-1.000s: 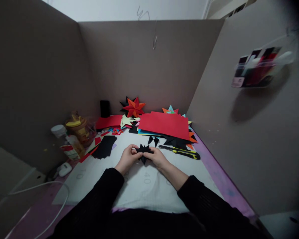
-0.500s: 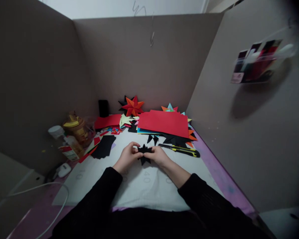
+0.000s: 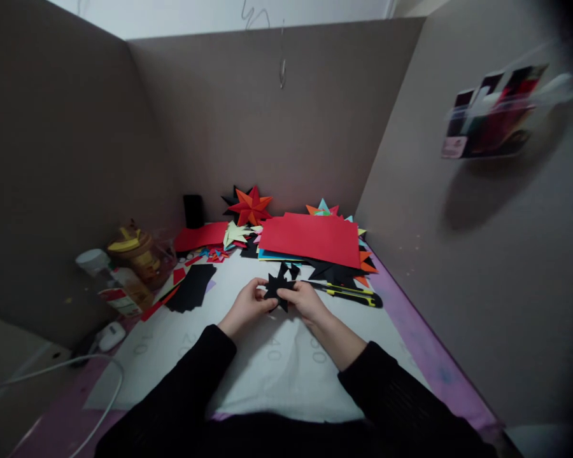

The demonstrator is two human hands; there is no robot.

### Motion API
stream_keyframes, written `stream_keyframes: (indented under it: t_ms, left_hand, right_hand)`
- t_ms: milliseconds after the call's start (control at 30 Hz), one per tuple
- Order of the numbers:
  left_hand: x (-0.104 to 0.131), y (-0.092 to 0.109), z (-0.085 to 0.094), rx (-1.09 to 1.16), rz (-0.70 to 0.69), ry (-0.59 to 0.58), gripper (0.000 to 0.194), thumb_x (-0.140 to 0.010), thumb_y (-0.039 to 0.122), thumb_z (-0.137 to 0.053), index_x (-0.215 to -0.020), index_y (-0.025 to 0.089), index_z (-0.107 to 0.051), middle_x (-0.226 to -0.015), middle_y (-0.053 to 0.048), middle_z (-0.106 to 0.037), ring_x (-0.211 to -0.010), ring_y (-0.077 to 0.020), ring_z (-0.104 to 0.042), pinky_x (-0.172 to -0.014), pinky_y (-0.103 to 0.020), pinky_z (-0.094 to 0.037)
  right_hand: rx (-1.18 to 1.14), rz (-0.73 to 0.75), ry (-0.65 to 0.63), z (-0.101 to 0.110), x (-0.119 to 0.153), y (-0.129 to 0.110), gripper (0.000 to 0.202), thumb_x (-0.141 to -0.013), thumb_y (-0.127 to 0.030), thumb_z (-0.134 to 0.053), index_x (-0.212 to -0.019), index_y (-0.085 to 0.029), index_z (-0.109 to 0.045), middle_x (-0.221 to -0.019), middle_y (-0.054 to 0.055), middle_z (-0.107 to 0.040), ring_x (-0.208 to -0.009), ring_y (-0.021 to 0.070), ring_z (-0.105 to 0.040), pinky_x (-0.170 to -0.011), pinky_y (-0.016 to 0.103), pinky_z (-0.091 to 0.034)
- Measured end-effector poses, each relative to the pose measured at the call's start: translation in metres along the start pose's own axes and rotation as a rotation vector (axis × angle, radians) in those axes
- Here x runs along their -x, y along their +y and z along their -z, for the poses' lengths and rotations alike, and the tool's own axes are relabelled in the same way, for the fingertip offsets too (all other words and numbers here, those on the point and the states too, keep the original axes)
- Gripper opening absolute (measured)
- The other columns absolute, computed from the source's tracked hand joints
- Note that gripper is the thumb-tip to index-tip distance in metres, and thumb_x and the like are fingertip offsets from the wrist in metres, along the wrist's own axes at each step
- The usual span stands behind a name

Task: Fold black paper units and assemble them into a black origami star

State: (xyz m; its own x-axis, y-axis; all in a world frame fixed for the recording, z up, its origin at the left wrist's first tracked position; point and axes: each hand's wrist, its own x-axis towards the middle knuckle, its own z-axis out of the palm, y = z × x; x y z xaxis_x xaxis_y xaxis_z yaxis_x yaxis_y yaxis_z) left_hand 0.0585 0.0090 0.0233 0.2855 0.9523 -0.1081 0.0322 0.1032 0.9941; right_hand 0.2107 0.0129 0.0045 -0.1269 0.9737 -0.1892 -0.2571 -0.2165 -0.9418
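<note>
Between both hands, above the white mat (image 3: pixel 248 375), is a small black paper star (image 3: pixel 277 289) with several points. My left hand (image 3: pixel 249 304) pinches its left side, thumb in front. My right hand (image 3: pixel 305 300) grips the right side, its thumb lying across the star's face. Just behind the star lie small folded black paper pieces (image 3: pixel 293 271). A black and yellow utility knife (image 3: pixel 358 295) rests to the right of my right hand. Left of my left hand is a stack of black paper (image 3: pixel 193 287).
Red sheets (image 3: pixel 310 238) top a paper pile at the back, with a red-orange star (image 3: pixel 251 205) behind. A bottle (image 3: pixel 119 280), a brown and yellow container (image 3: pixel 136 251) and a white cable (image 3: pixel 117 388) are on the left. Grey panels (image 3: pixel 267 121) surround the table.
The black star has turned and tilted in my hands, and my right thumb has moved further over its face. The head view has shifted slightly.
</note>
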Motion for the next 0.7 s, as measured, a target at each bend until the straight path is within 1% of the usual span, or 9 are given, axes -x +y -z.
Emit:
stream_keyframes:
  t_ms: [67,200,300,400,467,533,633,700]
  left_hand:
    - [-0.002,-0.003,-0.001,-0.013,0.010,0.043,0.051,-0.056,0.029,-0.076,-0.094,0.018,-0.043,-0.051,0.008,-0.052,-0.043,-0.0092,-0.051,-0.045,-0.019,-0.035]
    - [-0.005,-0.009,-0.003,-0.002,0.008,0.090,0.046,-0.058,0.026,-0.074,-0.091,0.019,-0.042,-0.053,0.007,-0.055,-0.044,-0.0091,-0.052,-0.046,-0.019,-0.036]
    - [-0.005,-0.012,-0.005,0.017,-0.004,0.116,0.045,-0.058,0.025,-0.073,-0.089,0.019,-0.041,-0.055,0.006,-0.056,-0.045,-0.0098,-0.053,-0.047,-0.020,-0.037]
    - [-0.006,-0.013,-0.008,0.017,-0.017,0.159,0.045,-0.058,0.026,-0.072,-0.089,0.020,-0.040,-0.053,0.007,-0.056,-0.043,-0.0093,-0.051,-0.045,-0.019,-0.035]
    - [-0.006,-0.013,-0.010,0.006,-0.029,0.180,0.044,-0.058,0.026,-0.072,-0.088,0.020,-0.040,-0.052,0.008,-0.054,-0.042,-0.0087,-0.050,-0.044,-0.018,-0.033]
    - [-0.005,-0.012,-0.011,0.005,-0.043,0.181,0.044,-0.058,0.026,-0.072,-0.088,0.020,-0.040,-0.052,0.008,-0.054,-0.042,-0.0082,-0.049,-0.044,-0.018,-0.033]
    - [-0.003,-0.011,-0.011,0.016,-0.069,0.165,0.046,-0.059,0.028,-0.072,-0.091,0.019,-0.041,-0.055,0.008,-0.055,-0.044,-0.0080,-0.050,-0.045,-0.018,-0.035]
    - [0.000,-0.012,-0.010,0.020,-0.055,0.157,0.047,-0.060,0.031,-0.072,-0.094,0.019,-0.041,-0.055,0.007,-0.056,-0.045,-0.0086,-0.051,-0.046,-0.018,-0.037]
  right_hand:
    - [-0.009,-0.009,0.000,0.001,-0.002,0.001,0.030,-0.054,-0.032,-0.071,-0.073,-0.009,-0.066,-0.060,0.006,-0.065,-0.050,0.0128,-0.055,-0.048,0.023,-0.039]
    - [0.028,0.006,0.068,0.003,-0.005,0.004,0.033,-0.056,-0.040,-0.070,-0.070,-0.010,-0.062,-0.054,0.001,-0.059,-0.042,0.0086,-0.046,-0.041,0.021,-0.030]
    - [0.039,0.029,0.089,0.003,-0.006,0.005,0.032,-0.056,-0.039,-0.071,-0.069,-0.011,-0.061,-0.052,-0.001,-0.056,-0.042,0.0074,-0.043,-0.040,0.020,-0.027]
    - [0.040,0.038,0.081,0.003,-0.005,0.004,0.030,-0.056,-0.037,-0.071,-0.068,-0.011,-0.061,-0.050,-0.001,-0.055,-0.041,0.0066,-0.041,-0.041,0.020,-0.026]
    - [0.025,0.049,0.056,0.002,-0.005,0.003,0.029,-0.056,-0.035,-0.071,-0.070,-0.011,-0.061,-0.052,-0.001,-0.056,-0.042,0.0066,-0.042,-0.041,0.020,-0.027]
    - [0.005,0.063,0.054,0.001,-0.005,0.003,0.028,-0.055,-0.032,-0.072,-0.072,-0.011,-0.062,-0.056,0.000,-0.059,-0.045,0.0080,-0.046,-0.043,0.020,-0.030]
    - [-0.016,0.067,0.119,-0.002,-0.006,0.006,0.026,-0.054,-0.029,-0.071,-0.070,-0.011,-0.061,-0.059,0.003,-0.062,-0.049,0.0110,-0.051,-0.047,0.022,-0.036]
    - [-0.022,0.067,0.168,-0.002,-0.007,0.008,0.024,-0.055,-0.029,-0.070,-0.069,-0.011,-0.060,-0.058,0.002,-0.062,-0.048,0.0112,-0.051,-0.045,0.022,-0.035]
